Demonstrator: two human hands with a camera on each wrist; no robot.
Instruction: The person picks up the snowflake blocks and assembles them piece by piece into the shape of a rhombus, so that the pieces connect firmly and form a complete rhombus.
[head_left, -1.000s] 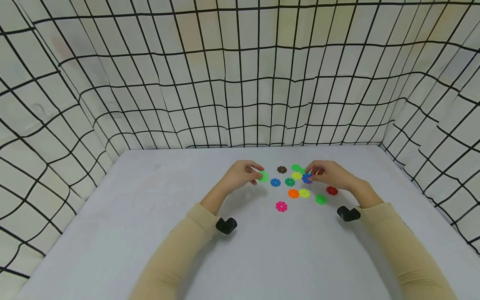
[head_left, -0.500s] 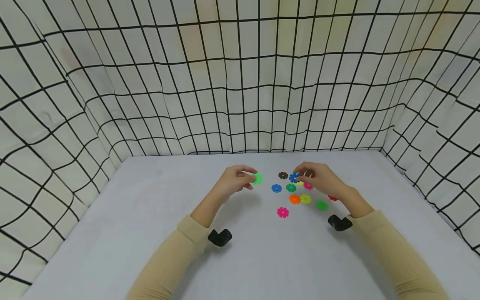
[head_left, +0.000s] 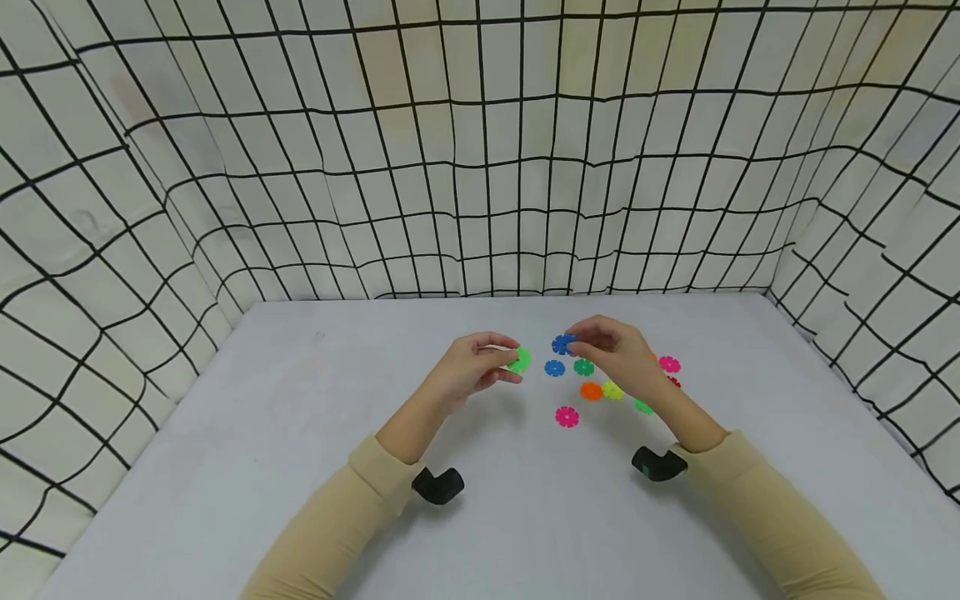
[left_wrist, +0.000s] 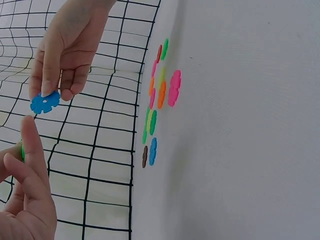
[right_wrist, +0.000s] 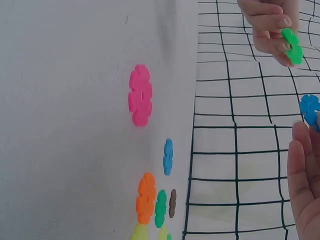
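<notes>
My left hand (head_left: 472, 371) pinches a bright green snowflake disc (head_left: 522, 360) by its edge, raised above the white table. Facing it from the right, my right hand (head_left: 618, 354) pinches a blue snowflake disc (head_left: 562, 343) between thumb and fingers. A short gap separates the two discs. In the left wrist view the blue disc (left_wrist: 45, 102) shows its notched rim, while fingers mostly hide the green disc (left_wrist: 22, 151). From the right wrist, the green disc (right_wrist: 292, 47) appears tilted in the left hand (right_wrist: 270, 22).
On the table (head_left: 300, 467) below lie several loose discs, among them a pink one (head_left: 567, 417), an orange one (head_left: 591, 391), a blue one (head_left: 555, 368) and a dark green one (head_left: 583, 367). My right forearm covers part of the group. A black grid-lined white wall (head_left: 480, 183) surrounds the table.
My right hand has moved left with the blue disc, away from the loose discs and closer to the left hand. The left hand keeps the green disc at nearly the same place.
</notes>
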